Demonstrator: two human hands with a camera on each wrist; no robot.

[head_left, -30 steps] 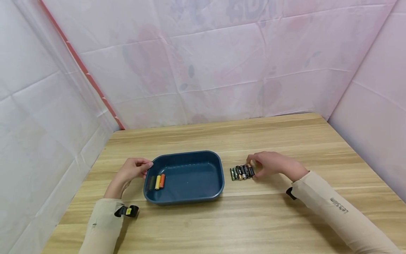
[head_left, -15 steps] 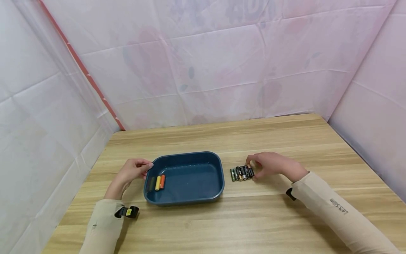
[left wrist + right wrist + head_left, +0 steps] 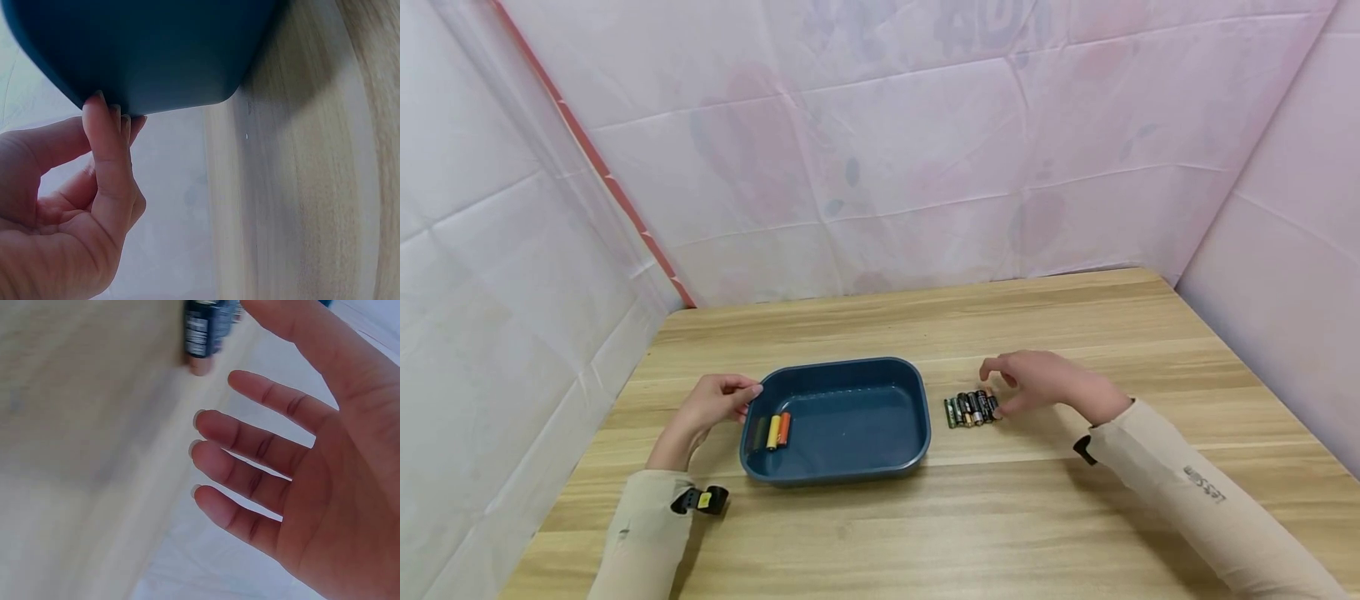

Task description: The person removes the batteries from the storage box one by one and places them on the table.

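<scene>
A dark blue tray sits on the wooden table, with three batteries lying side by side at its left end. My left hand rests against the tray's left rim, fingertips touching the edge. A row of several batteries lies on the table just right of the tray. My right hand hovers beside that row with fingers spread and nothing in it; in the right wrist view the end of a battery shows beyond the straight fingers.
The wooden table is bounded by pale pink cloth walls at the back and both sides. Beige sleeves cover both forearms, and a black wrist strap sits on the left one.
My right hand has lifted off the battery row and its fingers have spread. The left hand and the tray have not moved.
</scene>
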